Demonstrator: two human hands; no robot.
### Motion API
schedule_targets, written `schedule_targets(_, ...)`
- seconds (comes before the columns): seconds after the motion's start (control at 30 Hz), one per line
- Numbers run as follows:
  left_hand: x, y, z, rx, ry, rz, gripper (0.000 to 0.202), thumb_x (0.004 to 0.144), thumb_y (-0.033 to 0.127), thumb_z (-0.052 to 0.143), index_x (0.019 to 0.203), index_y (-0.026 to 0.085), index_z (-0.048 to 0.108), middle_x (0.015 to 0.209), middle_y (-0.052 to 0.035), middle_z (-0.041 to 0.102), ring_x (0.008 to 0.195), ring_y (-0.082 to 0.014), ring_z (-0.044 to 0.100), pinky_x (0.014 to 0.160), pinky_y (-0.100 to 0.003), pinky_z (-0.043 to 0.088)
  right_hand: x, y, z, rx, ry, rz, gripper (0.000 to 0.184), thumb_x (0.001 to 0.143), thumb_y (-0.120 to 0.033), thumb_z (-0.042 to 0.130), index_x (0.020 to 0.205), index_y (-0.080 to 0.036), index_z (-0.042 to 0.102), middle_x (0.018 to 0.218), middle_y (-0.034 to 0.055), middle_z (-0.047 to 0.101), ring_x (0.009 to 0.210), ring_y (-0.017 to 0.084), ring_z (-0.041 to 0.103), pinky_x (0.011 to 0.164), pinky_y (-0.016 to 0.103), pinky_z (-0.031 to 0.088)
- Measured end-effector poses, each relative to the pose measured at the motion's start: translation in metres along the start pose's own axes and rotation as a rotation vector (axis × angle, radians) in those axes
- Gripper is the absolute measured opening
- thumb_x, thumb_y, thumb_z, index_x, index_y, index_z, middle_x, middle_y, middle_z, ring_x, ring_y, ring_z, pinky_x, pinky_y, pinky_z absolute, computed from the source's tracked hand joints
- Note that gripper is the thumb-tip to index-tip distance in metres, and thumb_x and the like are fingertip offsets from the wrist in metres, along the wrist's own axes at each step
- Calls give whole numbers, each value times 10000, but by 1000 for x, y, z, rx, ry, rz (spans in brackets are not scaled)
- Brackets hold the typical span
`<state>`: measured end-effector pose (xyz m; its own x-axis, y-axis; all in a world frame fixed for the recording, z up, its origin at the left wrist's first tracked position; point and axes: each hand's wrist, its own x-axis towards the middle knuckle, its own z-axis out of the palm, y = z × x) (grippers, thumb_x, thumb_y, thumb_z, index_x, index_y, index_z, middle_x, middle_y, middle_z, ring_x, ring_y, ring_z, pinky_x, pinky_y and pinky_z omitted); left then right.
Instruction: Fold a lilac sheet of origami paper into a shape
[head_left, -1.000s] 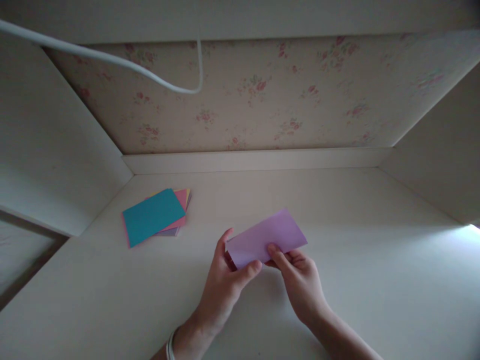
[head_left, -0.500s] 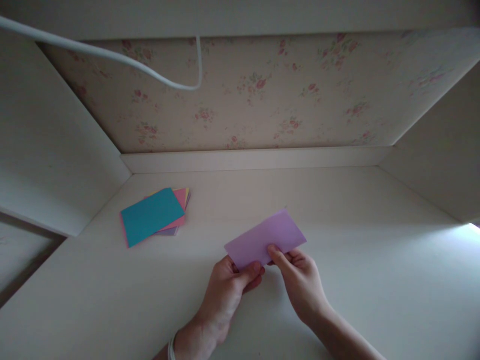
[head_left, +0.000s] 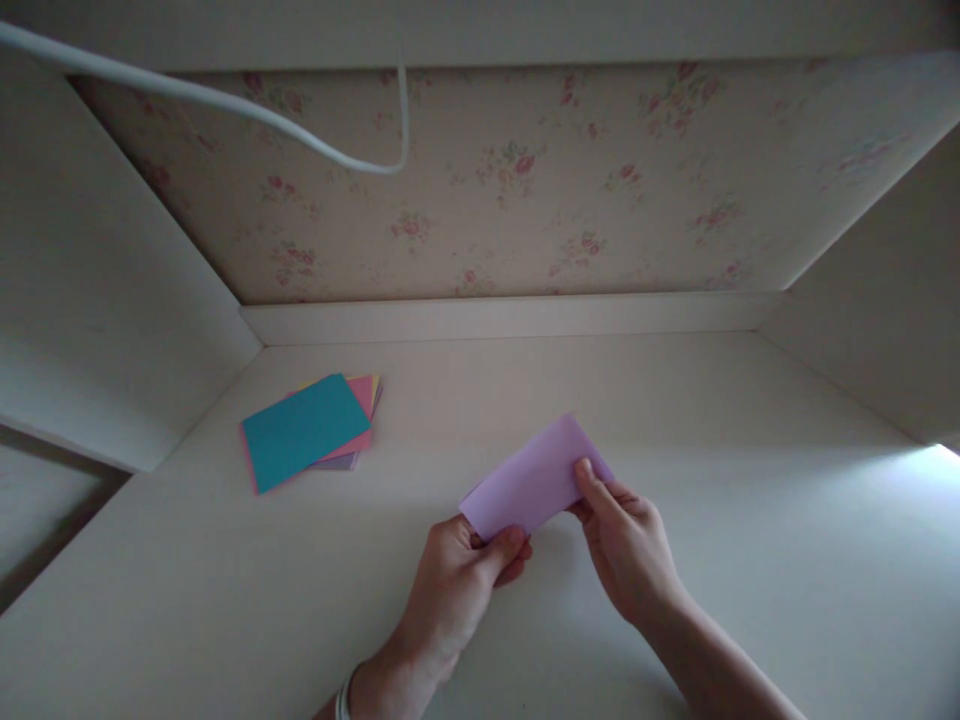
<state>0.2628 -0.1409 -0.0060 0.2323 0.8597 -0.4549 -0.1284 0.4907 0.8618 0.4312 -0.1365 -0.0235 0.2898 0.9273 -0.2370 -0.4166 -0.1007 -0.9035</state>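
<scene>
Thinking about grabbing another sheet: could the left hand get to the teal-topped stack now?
Probably yes: only bare desk lies between left hand and stack, though it pinches the purple sheet.

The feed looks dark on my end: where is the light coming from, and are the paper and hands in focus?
Head view: dim overall, with the only bright patch on the desk at its right edge. The lilac paper, left hand and right hand show clear edges and no motion blur. The head view's wide angle splays the side walls.

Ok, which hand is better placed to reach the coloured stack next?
Probably the left hand: the stack lies on its side; the right hand would cross over the lilac paper both hold.
</scene>
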Motion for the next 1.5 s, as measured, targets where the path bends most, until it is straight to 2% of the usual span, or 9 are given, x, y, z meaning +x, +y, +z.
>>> schedule_targets(0.2,2,2,-3,-88,46,-22,368,660,376,881,897,115,777,794,-85,749,744,-163,691,690,-229,563,11,-19,-5,203,193,-75,326,774,-508,782,897,-206,787,959,88,776,900,215,700,731,307,553)
schedule_targets(0.3,1,3,-4,-124,78,-13,365,668,391,881,881,116,772,825,-84,752,774,-158,690,713,-220,562,1,-16,2,177,-78,-30,455,836,-618,664,950,-197,790,1033,120,762,986,248,684,837,359,542)
schedule_targets(0.43,-1,3,-2,-92,28,-7,346,701,397,863,891,123,770,785,-56,740,689,-119,654,641,-183,529,-19,-5,14,-102,-505,110,245,840,-422,743,928,-199,796,914,83,763,876,225,677,853,358,507)
schedule_targets(0.57,-2,4,0,-67,21,3,355,697,412,859,879,120,769,769,-58,739,692,-124,655,633,-180,518,-20,1,12,-141,-396,95,247,846,-413,735,782,-179,780,807,63,746,759,185,652,781,315,507)
schedule_targets(1.0,1,3,-7,-46,85,51,332,711,385,845,875,112,753,797,-82,748,740,-148,677,677,-214,544,24,-27,-22,287,190,-121,225,688,-330,876,855,-210,785,899,36,787,845,161,732,884,281,576)
schedule_targets(1.07,1,3,-6,-63,111,55,335,718,386,841,899,119,751,815,-78,751,756,-149,683,688,-214,547,21,-25,-20,256,104,-91,245,745,-408,828,885,-212,786,930,45,784,830,158,723,881,284,572)
schedule_targets(1.17,0,2,-3,-66,101,40,360,728,416,831,923,125,748,833,-72,752,789,-165,692,705,-223,551,6,-15,-8,115,-282,-65,340,865,-502,688,1030,-215,764,1087,80,748,1027,222,676,956,361,527)
schedule_targets(1.27,-2,1,0,14,3,23,396,733,474,813,912,125,751,800,-59,743,758,-179,683,671,-230,543,-12,-4,3,-160,-566,32,347,908,-506,629,930,-181,747,959,81,743,928,226,671,907,366,517)
schedule_targets(1.5,-3,-5,0,100,-149,9,370,787,486,752,906,135,745,815,-57,753,737,-174,681,685,-244,539,-23,3,-1,-549,-401,26,589,862,-734,504,877,-169,673,900,92,698,874,234,633,856,361,519)
